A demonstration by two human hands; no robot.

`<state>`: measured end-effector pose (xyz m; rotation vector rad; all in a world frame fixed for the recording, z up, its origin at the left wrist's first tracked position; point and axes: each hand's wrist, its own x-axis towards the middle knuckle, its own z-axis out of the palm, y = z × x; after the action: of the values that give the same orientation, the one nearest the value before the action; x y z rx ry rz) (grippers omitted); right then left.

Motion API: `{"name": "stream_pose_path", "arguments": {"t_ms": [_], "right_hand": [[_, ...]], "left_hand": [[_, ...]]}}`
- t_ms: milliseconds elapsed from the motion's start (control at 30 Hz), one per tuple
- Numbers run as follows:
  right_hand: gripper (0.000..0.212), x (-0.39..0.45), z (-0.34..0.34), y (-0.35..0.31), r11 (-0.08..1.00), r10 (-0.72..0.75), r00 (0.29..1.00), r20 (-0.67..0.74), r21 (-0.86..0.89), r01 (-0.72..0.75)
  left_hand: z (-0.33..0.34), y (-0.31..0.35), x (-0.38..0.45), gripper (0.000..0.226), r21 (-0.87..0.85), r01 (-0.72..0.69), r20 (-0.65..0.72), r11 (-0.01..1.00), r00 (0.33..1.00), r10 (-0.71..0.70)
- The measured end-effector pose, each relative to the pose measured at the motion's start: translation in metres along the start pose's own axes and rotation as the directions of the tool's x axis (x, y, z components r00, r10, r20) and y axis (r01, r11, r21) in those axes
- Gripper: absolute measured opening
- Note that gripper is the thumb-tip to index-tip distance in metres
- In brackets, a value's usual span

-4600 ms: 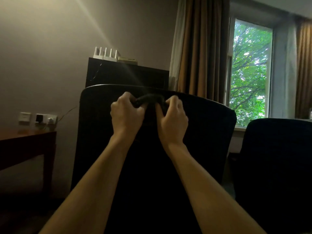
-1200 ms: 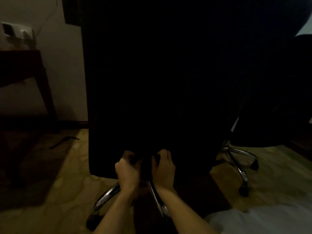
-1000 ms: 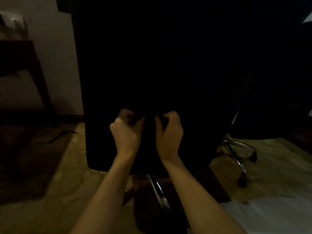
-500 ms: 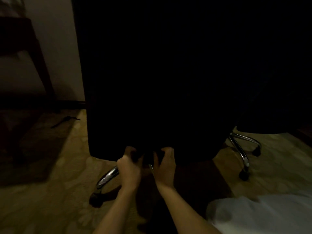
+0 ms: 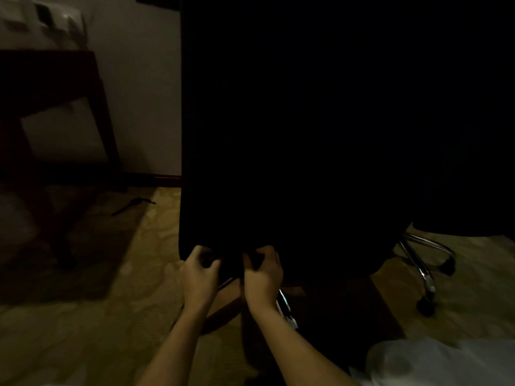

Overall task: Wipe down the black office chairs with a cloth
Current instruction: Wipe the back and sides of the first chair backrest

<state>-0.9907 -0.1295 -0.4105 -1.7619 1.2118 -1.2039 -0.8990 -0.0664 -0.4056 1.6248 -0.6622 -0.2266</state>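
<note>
Head view: at the bottom edge of the black chair back (image 5: 278, 135), left hand (image 5: 200, 277) and right hand (image 5: 263, 277) pinch a dark cloth (image 5: 232, 261) between them, and pushing could roll the chair away on its castors.

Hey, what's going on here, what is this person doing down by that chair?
A person is wiping the back of a black office chair with a dark cloth. The left hand and the right hand both grip the bunched cloth, side by side, at the bottom edge of the backrest. The chair's chrome base shows just below the hands. A second black chair stands to the right, untouched.
</note>
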Motion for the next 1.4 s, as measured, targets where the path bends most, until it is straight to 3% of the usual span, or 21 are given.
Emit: {"name": "stream_pose_path", "arguments": {"t_ms": [267, 433, 567, 700, 833, 967, 1033, 1200, 1300, 1400], "right_hand": [[0.020, 0.046, -0.016, -0.100, 0.961, -0.273, 0.936, -0.222, -0.014, 0.277], [0.023, 0.071, -0.045, -0.166, 0.922, -0.384, 0.880, -0.280, -0.075, 0.379], [0.026, 0.087, -0.071, -0.218, 0.890, -0.453, 0.831, -0.322, -0.107, 0.443], [0.028, 0.084, -0.070, -0.203, 0.800, -0.583, 0.782, -0.221, -0.324, 0.505], [0.020, 0.067, -0.068, -0.150, 0.779, -0.557, 0.829, -0.045, -0.373, 0.503], [0.021, 0.078, -0.097, -0.167, 0.830, -0.475, 0.876, -0.081, -0.371, 0.415], [0.022, 0.098, -0.119, -0.202, 0.828, -0.501, 0.853, -0.147, -0.369, 0.423], [0.025, 0.139, -0.173, -0.305, 0.769, -0.629, 0.724, -0.283, -0.359, 0.529], [0.026, 0.144, -0.184, -0.344, 0.727, -0.687, 0.634, -0.355, -0.344, 0.595], [0.028, 0.138, -0.177, -0.338, 0.730, -0.679, 0.669, -0.303, -0.384, 0.566]], "left_hand": [[-0.015, 0.090, 0.048, 0.029, -0.103, -0.210, -0.108, 0.972, 0.974, 0.199], [-0.023, 0.155, 0.057, 0.012, -0.094, -0.339, -0.218, 0.936, 0.924, 0.313], [-0.031, 0.222, 0.064, 0.020, -0.088, -0.456, -0.292, 0.886, 0.862, 0.415], [-0.035, 0.230, 0.064, 0.032, 0.027, -0.462, -0.193, 0.887, 0.868, 0.458], [-0.022, 0.179, 0.041, 0.029, 0.085, -0.376, -0.105, 0.923, 0.917, 0.384], [-0.013, 0.199, 0.041, 0.022, 0.023, -0.367, -0.118, 0.930, 0.923, 0.367], [-0.012, 0.243, 0.051, 0.024, -0.014, -0.417, -0.158, 0.909, 0.898, 0.410], [-0.019, 0.359, 0.067, 0.027, -0.010, -0.567, -0.290, 0.823, 0.790, 0.541], [-0.030, 0.397, 0.071, 0.028, 0.001, -0.614, -0.362, 0.789, 0.735, 0.573], [-0.033, 0.390, 0.071, 0.025, 0.042, -0.638, -0.342, 0.769, 0.714, 0.611]]}}
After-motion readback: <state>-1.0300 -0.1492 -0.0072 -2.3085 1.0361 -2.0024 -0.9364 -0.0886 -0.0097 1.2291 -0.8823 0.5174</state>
